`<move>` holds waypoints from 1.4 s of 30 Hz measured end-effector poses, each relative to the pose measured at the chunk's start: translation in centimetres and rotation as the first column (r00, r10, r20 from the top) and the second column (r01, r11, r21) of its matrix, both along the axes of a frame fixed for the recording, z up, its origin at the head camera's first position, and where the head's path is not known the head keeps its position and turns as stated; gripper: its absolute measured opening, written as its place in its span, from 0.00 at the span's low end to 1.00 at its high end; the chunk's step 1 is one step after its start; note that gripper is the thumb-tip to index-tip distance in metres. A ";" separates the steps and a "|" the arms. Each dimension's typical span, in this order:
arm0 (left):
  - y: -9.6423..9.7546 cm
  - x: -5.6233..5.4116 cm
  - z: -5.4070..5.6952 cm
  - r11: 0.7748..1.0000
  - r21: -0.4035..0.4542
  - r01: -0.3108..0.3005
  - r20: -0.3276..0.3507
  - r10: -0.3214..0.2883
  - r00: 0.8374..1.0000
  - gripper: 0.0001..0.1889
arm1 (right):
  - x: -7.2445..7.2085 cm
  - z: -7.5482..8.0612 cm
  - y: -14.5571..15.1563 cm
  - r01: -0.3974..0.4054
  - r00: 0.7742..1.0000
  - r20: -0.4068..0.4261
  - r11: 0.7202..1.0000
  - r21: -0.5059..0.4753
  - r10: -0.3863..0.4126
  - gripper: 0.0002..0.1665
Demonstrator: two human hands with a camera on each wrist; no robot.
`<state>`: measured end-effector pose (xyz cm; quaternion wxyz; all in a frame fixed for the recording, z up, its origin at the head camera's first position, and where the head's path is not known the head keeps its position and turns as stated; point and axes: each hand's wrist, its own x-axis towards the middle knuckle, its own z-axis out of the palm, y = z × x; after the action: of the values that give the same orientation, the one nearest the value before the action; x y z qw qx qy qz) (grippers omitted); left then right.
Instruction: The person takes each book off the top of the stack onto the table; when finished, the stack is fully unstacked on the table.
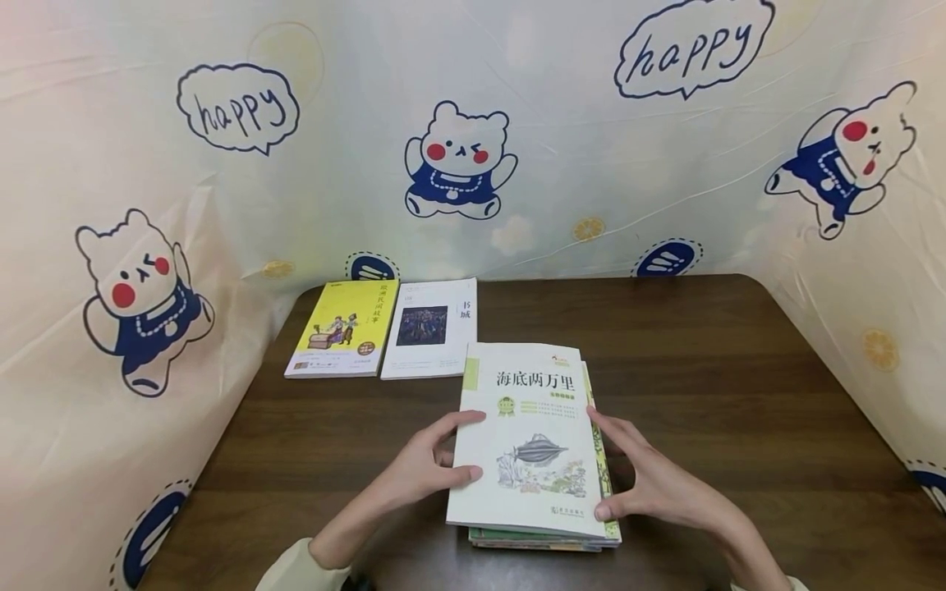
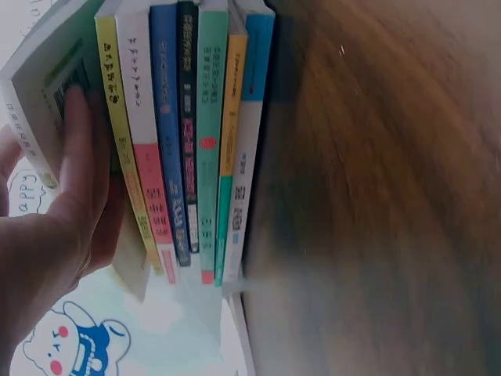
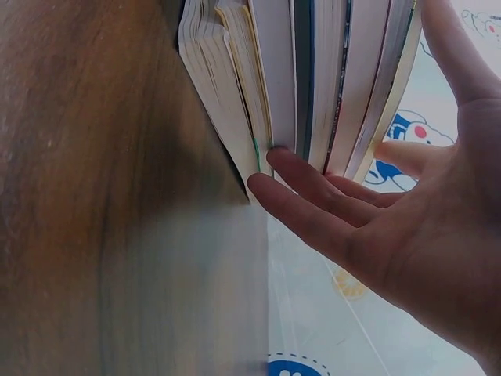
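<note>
A white paperback book with an airship drawing lies over a stack of books. My left hand grips its left edge, and the left wrist view shows my fingers under its back cover, lifting that side off the stack. Along the stack's right side is my right hand, fingers extended, its thumb by the lower right corner. In the right wrist view the fingertips touch the page edges of the lower books. Several coloured spines face the left wrist camera.
A yellow book and a white book with a dark picture lie side by side at the table's back left. The dark wooden table is bordered by a printed cloth behind and at both sides.
</note>
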<state>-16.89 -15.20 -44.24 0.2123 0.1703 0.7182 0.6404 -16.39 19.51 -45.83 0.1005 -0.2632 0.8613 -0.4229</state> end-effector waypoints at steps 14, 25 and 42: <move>-0.4 0.4 1.0 0.999 0.035 0.037 -0.019 -0.037 0.999 0.39 | 0.2 -0.3 -0.1 0.012 1.000 -0.015 0.999 0.032 -0.012 0.64; -1.5 0.1 1.6 0.999 -0.047 0.012 -0.016 -0.013 1.000 0.40 | 0.2 -0.1 0.0 0.014 0.998 0.058 1.000 0.026 -0.015 0.61; -2.8 0.1 3.2 0.999 0.011 0.047 -0.019 -0.047 0.999 0.40 | 0.2 -0.2 -0.1 0.000 0.994 0.106 1.000 0.020 -0.002 0.60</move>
<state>-16.79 -17.97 -41.04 0.2194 0.1945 0.7122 0.6379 -16.21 19.40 -46.00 0.1487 -0.2390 0.8591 -0.4275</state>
